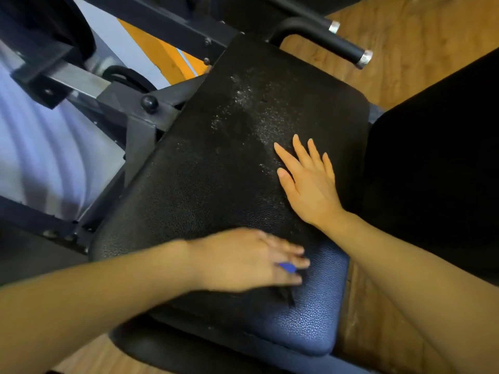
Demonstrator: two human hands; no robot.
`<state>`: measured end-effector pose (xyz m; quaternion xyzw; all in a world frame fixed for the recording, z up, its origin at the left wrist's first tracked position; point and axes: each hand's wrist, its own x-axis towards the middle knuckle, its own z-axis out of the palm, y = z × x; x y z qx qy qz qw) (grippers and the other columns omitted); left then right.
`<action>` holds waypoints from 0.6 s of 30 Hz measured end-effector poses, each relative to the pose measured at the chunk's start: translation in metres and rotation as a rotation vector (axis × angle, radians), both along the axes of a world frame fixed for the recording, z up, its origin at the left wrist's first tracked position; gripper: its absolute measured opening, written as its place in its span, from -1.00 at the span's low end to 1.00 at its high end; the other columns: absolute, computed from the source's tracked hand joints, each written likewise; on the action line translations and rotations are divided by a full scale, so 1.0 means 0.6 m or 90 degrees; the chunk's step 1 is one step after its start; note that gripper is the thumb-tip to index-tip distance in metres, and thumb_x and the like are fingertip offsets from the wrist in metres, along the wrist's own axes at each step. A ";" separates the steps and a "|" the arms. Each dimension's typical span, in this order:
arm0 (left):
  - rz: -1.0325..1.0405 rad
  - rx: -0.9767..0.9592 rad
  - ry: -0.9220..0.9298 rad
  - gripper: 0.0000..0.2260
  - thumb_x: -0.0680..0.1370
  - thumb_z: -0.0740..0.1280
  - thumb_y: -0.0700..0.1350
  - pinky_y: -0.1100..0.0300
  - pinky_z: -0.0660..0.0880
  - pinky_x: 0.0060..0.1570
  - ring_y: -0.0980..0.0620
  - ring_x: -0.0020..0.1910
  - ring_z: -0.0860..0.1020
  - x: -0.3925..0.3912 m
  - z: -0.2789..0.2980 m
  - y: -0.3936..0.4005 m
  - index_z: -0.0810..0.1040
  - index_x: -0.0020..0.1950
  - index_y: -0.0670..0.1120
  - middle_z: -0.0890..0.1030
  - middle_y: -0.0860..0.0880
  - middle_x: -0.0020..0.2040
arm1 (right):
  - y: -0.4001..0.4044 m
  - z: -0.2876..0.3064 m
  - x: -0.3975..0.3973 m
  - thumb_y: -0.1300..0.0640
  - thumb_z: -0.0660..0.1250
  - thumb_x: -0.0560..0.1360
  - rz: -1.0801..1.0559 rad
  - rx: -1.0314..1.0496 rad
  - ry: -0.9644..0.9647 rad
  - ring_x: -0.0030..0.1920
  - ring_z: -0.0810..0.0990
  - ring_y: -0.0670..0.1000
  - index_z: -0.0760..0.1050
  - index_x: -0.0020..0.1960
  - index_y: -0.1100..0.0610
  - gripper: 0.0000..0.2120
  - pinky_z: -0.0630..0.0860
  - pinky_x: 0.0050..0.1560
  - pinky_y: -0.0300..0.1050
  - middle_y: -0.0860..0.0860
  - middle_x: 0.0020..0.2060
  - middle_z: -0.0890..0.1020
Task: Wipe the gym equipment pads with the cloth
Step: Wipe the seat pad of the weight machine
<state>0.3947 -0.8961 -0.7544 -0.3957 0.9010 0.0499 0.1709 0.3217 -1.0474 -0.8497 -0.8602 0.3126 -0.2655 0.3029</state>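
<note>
Half wiped at best — white speckled residue (251, 117) left on upper pad (216, 171). Left hand (243, 257) blurred at pad's near end, grip on blue cloth (287, 267) (mostly hidden). Right hand (307, 182) flat, fingers spread, holding nothing.
</note>
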 end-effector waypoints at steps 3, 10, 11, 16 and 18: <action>0.067 -0.186 -0.090 -0.70 0.55 0.22 -0.12 -0.09 0.52 0.17 -0.16 0.25 0.54 0.092 0.057 -0.056 0.64 0.19 -0.12 0.58 -0.15 0.26 | 0.000 0.001 0.000 -0.09 -0.04 0.65 0.002 0.003 -0.010 0.55 -0.16 0.11 0.01 0.54 -0.18 -0.54 -0.19 0.49 0.14 0.00 0.56 -0.04; 0.079 -0.099 -0.022 -0.72 0.53 0.25 -0.10 -0.07 0.57 0.10 -0.14 0.22 0.57 0.027 0.026 0.007 0.66 0.15 -0.07 0.62 -0.12 0.22 | 0.002 -0.002 0.001 -0.10 -0.05 0.65 0.000 -0.005 -0.007 0.55 -0.15 0.11 0.01 0.54 -0.18 -0.54 -0.19 0.48 0.14 0.00 0.56 -0.03; 0.061 -0.039 -0.021 -0.68 0.54 0.19 -0.07 -0.05 0.56 0.11 -0.12 0.24 0.56 0.026 0.030 0.012 0.66 0.16 -0.05 0.61 -0.10 0.23 | 0.002 -0.002 0.000 -0.10 -0.05 0.65 -0.002 -0.008 -0.005 0.55 -0.15 0.11 0.01 0.54 -0.18 -0.54 -0.19 0.49 0.14 0.00 0.56 -0.03; 0.239 -0.301 -0.115 -0.80 0.53 0.37 -0.24 -0.28 0.58 -0.08 -0.29 0.18 0.56 0.177 0.147 -0.039 0.66 0.14 -0.16 0.60 -0.18 0.22 | 0.003 -0.002 0.001 -0.10 -0.06 0.65 -0.002 -0.014 -0.006 0.55 -0.14 0.11 0.01 0.54 -0.18 -0.54 -0.19 0.49 0.14 0.00 0.56 -0.02; 0.283 -0.337 -0.118 -0.79 0.53 0.36 -0.22 -0.28 0.57 -0.05 -0.28 0.20 0.55 0.187 0.155 -0.034 0.65 0.15 -0.16 0.60 -0.18 0.23 | 0.001 -0.003 0.001 -0.10 -0.05 0.65 -0.005 -0.017 -0.008 0.55 -0.14 0.11 0.01 0.54 -0.18 -0.54 -0.18 0.49 0.14 0.01 0.56 -0.01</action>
